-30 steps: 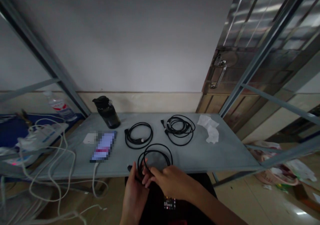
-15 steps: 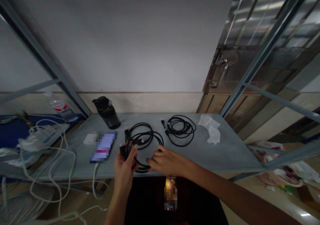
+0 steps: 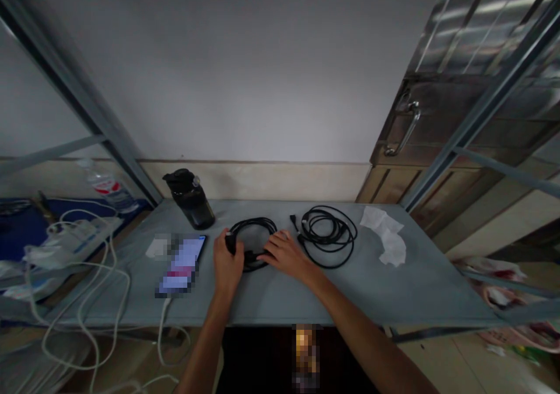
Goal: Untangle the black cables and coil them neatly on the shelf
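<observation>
A black cable (image 3: 254, 221), gathered into one round coil, lies on the grey table between my hands. My left hand (image 3: 228, 260) is closed around the coil's left side, with a black plug (image 3: 230, 241) showing at the fingers. On the coil's right side, my right hand (image 3: 286, 254) has its fingers closed on the cable, close to a black connector (image 3: 251, 257) inside the ring. A second coiled black cable (image 3: 330, 230) rests to the right, apart from my right hand, in looser loops with its plugs at the left.
A phone (image 3: 182, 265) with a white charging cord and a dark bottle (image 3: 190, 198) stand left on the table (image 3: 350, 300). Crumpled tissue (image 3: 387, 236) lies right. White cords (image 3: 116, 277) hang tangled at the left edge; metal posts (image 3: 490, 102) rise at both sides.
The loose loops of the cable have been drawn together into one neater ring. Both hands have moved forward, away from the table's front edge, and the view has shifted slightly.
</observation>
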Demonstrator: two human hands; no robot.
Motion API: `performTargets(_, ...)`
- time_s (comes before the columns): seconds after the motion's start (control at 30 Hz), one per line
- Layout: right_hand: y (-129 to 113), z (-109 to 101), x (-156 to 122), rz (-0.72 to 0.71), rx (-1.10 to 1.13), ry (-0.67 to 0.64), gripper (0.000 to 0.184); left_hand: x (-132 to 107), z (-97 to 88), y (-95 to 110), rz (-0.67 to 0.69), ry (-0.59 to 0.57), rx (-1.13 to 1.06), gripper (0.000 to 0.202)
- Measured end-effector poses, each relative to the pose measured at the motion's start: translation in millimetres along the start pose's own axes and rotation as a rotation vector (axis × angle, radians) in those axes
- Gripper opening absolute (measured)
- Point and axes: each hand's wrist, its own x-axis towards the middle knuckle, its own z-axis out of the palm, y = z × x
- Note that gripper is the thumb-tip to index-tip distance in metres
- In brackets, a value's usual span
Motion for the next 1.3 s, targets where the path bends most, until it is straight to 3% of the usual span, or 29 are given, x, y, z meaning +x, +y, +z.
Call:
performTargets(0.13, 9, 4, -2, 0.137, 0.128, 0.105, 0.051, 0, 1.6, -4, 0.028, -0.016, 0.049, 0.058)
performTargets(0.23, 5, -13, -4, 0.173, 0.179, 0.128, 0.052, 1, 1.3, -4, 0.055, -0.009, 0.060, 0.063)
performTargets(0.33, -29, -33, -36, 0.105, 0.194, 0.212, 0.044, 0, 0.1, -3, 0.076, -0.004, 0.100, 0.061)
performTargets(0.4, -69, -29, -84, 0.068, 0.247, 0.289, 0.032, 0, -0.8, -1, 0.094, -0.008, 0.139, 0.058)
performTargets(0.47, -112, 2, -147, 0.093, 0.359, 0.312, 0.014, -1, -1.0, 1, 0.123, -0.018, 0.176, 0.055)
performTargets(0.53, -147, 54, -216, 0.094, 0.377, 0.285, 0.009, -1, -0.3, 3, 0.150, -0.027, 0.209, 0.053)
performTargets(0.6, -168, 115, -280, 0.186, 0.199, 0.259, 0.020, -1, 0.9, 5, 0.161, -0.019, 0.237, 0.048)
performTargets(0.7, -171, 182, -347, 0.386, -0.126, 0.125, 0.057, 0, 1.1, 10, 0.160, -0.001, 0.246, 0.039)
performTargets(0.77, -156, 199, -370, 0.456, -0.149, 0.100, 0.070, 0, -1.6, 17, 0.170, 0.010, 0.229, 0.036)
performTargets(0.9, -103, 187, -378, 0.736, -0.082, 0.179, 0.054, -13, -15.9, 44, 0.248, 0.044, 0.168, 0.031)
performTargets(0.97, -79, 172, -373, 0.888, -0.002, 0.290, 0.048, -34, -24.0, 56, 0.261, 0.067, 0.130, 0.028)
performTargets(1.07, -62, 151, -361, 1.078, 0.268, 0.455, 0.062, -81, -29.4, 65, 0.155, 0.135, 0.046, 0.024)
performTargets(1.13, -70, 137, -349, 1.188, 0.519, 0.510, 0.071, -113, -26.3, 67, 0.078, 0.185, -0.036, 0.022)
performTargets(1.2, -95, 123, -337, 1.257, 0.743, 0.463, 0.066, -141, -18.2, 71, 0.081, 0.122, -0.063, 0.019)
performTargets(1.3, -151, 100, -323, 1.295, 0.827, 0.343, 0.039, -175, -0.2, 98, 0.193, -0.116, -0.106, 0.013)
